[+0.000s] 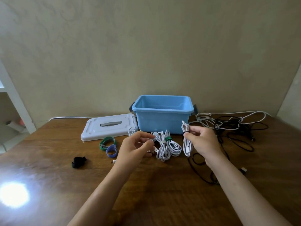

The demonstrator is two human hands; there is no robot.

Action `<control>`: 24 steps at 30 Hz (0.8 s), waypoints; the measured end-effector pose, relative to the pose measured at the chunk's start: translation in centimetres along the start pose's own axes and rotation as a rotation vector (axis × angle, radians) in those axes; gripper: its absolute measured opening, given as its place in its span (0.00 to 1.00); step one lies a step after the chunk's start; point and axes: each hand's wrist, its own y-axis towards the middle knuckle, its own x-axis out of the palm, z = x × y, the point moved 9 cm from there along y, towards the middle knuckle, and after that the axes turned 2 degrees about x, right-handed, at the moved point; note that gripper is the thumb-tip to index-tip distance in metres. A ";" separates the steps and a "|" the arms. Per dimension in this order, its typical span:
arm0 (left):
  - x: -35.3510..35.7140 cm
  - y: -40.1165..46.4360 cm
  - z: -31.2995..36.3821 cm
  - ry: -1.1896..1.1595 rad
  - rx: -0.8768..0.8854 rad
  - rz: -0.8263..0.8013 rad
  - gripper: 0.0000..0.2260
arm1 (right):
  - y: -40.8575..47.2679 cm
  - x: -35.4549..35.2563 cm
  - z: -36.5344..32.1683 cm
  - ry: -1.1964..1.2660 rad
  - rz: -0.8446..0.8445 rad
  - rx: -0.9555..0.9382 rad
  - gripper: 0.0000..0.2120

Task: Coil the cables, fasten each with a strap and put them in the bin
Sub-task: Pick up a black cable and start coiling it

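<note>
My right hand (pixel 202 141) pinches a coiled white cable (pixel 186 141) at its black strap and holds it upright in front of the blue bin (pixel 162 111). My left hand (pixel 136 148) hovers with curled fingers above the table, beside it and holding nothing I can see. Two strapped white coils (pixel 167 145) lie between my hands, one with a grey strap and one with a green strap. Another white coil (pixel 132 131) lies behind my left hand. The bin stands open and looks empty.
The bin's white lid (pixel 107 128) lies left of it. Green (pixel 106 141), purple (pixel 111 151) and black (pixel 79 162) straps lie on the wooden table at left. A tangle of loose black and white cables (pixel 231 131) spreads at right. A glare spot sits front left.
</note>
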 end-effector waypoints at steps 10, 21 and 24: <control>-1.0 0.5 -0.3 0.207 0.076 0.014 0.06 | 3.2 3.1 -0.1 -0.638 -0.039 -0.049 0.05; -0.2 0.4 0.9 0.630 0.254 -0.074 0.09 | 3.1 4.8 1.9 -0.513 -0.068 -0.034 0.03; 0.2 0.4 1.0 0.695 0.283 -0.080 0.09 | 2.6 5.4 1.6 -0.564 -0.087 -0.083 0.03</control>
